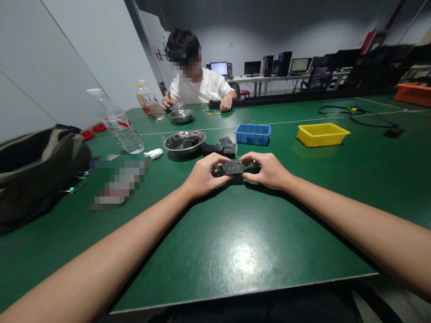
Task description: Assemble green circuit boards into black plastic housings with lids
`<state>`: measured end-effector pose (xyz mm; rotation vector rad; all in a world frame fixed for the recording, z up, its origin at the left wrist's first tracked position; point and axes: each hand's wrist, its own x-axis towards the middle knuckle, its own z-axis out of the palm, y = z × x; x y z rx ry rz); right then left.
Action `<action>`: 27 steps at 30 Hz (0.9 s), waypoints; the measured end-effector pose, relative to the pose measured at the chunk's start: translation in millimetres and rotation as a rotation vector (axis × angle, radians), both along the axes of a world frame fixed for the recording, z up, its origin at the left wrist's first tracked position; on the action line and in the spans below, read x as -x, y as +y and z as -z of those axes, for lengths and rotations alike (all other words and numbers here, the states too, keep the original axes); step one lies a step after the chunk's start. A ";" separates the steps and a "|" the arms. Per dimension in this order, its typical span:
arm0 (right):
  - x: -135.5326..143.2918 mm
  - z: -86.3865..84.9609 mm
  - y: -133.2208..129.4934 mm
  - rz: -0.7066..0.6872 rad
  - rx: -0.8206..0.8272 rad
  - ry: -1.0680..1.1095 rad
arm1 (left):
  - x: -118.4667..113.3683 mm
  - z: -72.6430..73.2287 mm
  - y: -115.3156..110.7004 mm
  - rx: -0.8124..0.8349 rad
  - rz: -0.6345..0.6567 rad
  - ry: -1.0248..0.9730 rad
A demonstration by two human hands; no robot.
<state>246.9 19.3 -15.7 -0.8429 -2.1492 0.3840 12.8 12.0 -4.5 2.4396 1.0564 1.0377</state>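
Note:
A small black box marked "SPD" is held just over the green table, its lettered face turned toward me. My left hand grips its left end between thumb and fingers. At the opposite end, my right hand pinches it the same way. Right behind my hands lie several black boxes in a loose group. A metal bowl to their left has more black pieces in it. Behind on the right stands a blue divided tray.
A yellow bin stands on the right, with a black cable behind it. Toward the left are a water bottle, crumpled tissue and a dark bag. Across the table sits a person in white beside another metal bowl.

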 end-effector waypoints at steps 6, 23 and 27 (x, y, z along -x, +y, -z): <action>-0.1 1.6 1.5 0.004 0.018 -0.019 | 1.7 0.2 1.2 -0.048 0.011 0.028; 0.1 1.0 0.7 0.004 0.045 -0.022 | 2.0 0.9 2.0 -0.080 0.039 0.021; 0.0 1.2 0.5 0.006 0.047 -0.021 | 1.7 1.0 1.9 -0.079 0.042 0.019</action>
